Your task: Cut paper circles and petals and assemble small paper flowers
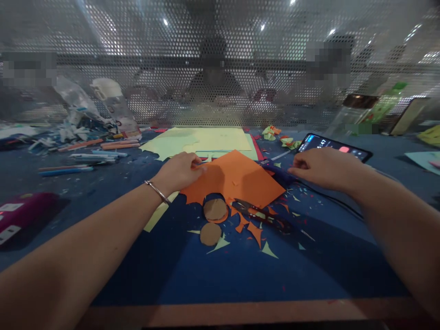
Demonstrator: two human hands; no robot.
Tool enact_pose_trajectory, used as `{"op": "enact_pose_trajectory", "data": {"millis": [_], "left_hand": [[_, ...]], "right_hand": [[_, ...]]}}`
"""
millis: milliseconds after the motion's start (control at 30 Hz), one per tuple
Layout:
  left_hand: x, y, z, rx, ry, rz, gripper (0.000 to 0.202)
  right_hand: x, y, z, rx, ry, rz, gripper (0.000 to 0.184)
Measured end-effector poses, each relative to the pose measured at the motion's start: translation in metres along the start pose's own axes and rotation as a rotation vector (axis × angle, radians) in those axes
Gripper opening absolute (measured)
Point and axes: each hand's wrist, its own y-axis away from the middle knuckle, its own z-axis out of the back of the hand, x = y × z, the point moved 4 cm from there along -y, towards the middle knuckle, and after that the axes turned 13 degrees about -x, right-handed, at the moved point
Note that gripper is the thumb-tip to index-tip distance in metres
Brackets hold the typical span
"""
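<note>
An orange paper sheet [237,178] lies on the blue table top [213,270]. My left hand [180,172], with a metal bangle on the wrist, pinches the sheet's left corner, fingers closed on it. My right hand [318,167] rests to the right of the sheet with fingers curled over a dark purple tool [277,174]; what exactly it grips is hard to make out. Two brown paper discs [211,222] lie just below the sheet. Scissors [263,215] lie by them among orange scraps.
Pale yellow-green sheets [202,141] lie behind the orange one. A phone [335,147] with a lit screen sits at the right. Pens and pencils [92,153] are scattered at the left, a magenta box [24,211] at the far left. A perforated metal screen [220,68] stands behind, with people beyond it.
</note>
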Motion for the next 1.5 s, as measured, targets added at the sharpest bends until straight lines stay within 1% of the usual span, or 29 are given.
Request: {"op": "enact_pose_trajectory", "data": {"millis": [67, 133, 300, 400, 467, 533, 667, 733, 800, 900, 967, 1067, 1133, 1167, 1233, 1267, 1300, 1333, 1367, 1400, 1433, 1500], "left_hand": [[0.004, -0.003, -0.001, -0.014, -0.028, -0.002, 0.035], [0.006, -0.005, -0.001, -0.014, -0.047, -0.006, 0.036], [0.005, -0.006, -0.002, 0.011, -0.048, -0.012, 0.031], [0.004, -0.006, -0.002, 0.033, -0.017, -0.019, 0.025], [0.004, -0.007, 0.001, 0.013, 0.006, -0.018, 0.023], [0.005, -0.009, 0.008, -0.054, 0.026, -0.008, 0.025], [0.013, -0.014, 0.03, -0.317, 0.046, 0.071, 0.028], [0.019, -0.016, 0.038, -0.406, 0.025, 0.121, 0.025], [0.026, -0.018, 0.043, -0.436, -0.014, 0.155, 0.022], [0.035, -0.018, 0.046, -0.429, -0.088, 0.183, 0.02], [0.04, -0.016, 0.046, -0.386, -0.14, 0.189, 0.027], [0.04, -0.011, 0.046, -0.327, -0.223, 0.162, 0.045], [0.032, -0.007, 0.047, -0.325, -0.274, 0.111, 0.053], [0.026, -0.006, 0.047, -0.323, -0.293, 0.077, 0.054], [0.009, -0.001, 0.044, -0.26, -0.297, -0.01, 0.048], [-0.001, 0.002, 0.039, -0.181, -0.274, -0.06, 0.042], [-0.012, 0.006, 0.034, -0.074, -0.235, -0.11, 0.035], [-0.022, 0.012, 0.026, 0.101, -0.165, -0.146, 0.037], [-0.032, 0.019, 0.02, 0.238, -0.111, -0.179, 0.043], [-0.041, 0.026, 0.016, 0.331, -0.068, -0.204, 0.049], [-0.049, 0.033, 0.013, 0.406, -0.046, -0.232, 0.054], [-0.059, 0.043, 0.01, 0.454, -0.066, -0.282, 0.054]], "right_hand": [[0.0, -0.001, -0.001, 0.002, -0.006, 0.005, 0.028], [0.001, -0.001, -0.004, 0.011, -0.021, 0.021, 0.032], [0.007, -0.002, -0.009, 0.051, -0.03, 0.033, 0.036], [0.009, -0.003, -0.012, 0.071, -0.021, 0.027, 0.034], [0.01, -0.005, -0.014, 0.081, -0.014, 0.028, 0.031], [0.011, -0.006, -0.016, 0.089, -0.003, 0.031, 0.029], [0.012, -0.008, -0.018, 0.095, 0.023, 0.027, 0.029], [0.014, -0.008, -0.019, 0.095, 0.029, 0.023, 0.03], [0.015, -0.007, -0.019, 0.094, 0.03, 0.018, 0.03], [0.017, -0.006, -0.018, 0.087, 0.036, 0.002, 0.03], [0.018, -0.004, -0.016, 0.077, 0.042, -0.011, 0.032], [0.022, -0.001, -0.013, 0.045, 0.052, -0.027, 0.037], [0.026, 0.002, -0.008, 0.003, 0.062, -0.035, 0.038], [0.028, 0.004, -0.005, -0.021, 0.065, -0.037, 0.039], [0.034, 0.007, 0.001, -0.061, 0.058, -0.035, 0.04], [0.037, 0.008, 0.003, -0.077, 0.043, -0.028, 0.04], [0.04, 0.01, 0.005, -0.096, 0.016, -0.018, 0.039], [0.043, 0.011, 0.007, -0.117, -0.025, 0.0, 0.038], [0.046, 0.013, 0.008, -0.137, -0.076, 0.023, 0.036], [0.049, 0.014, 0.009, -0.155, -0.13, 0.05, 0.035], [0.052, 0.016, 0.009, -0.168, -0.182, 0.078, 0.034], [0.057, 0.018, 0.008, -0.177, -0.255, 0.125, 0.033]]}}
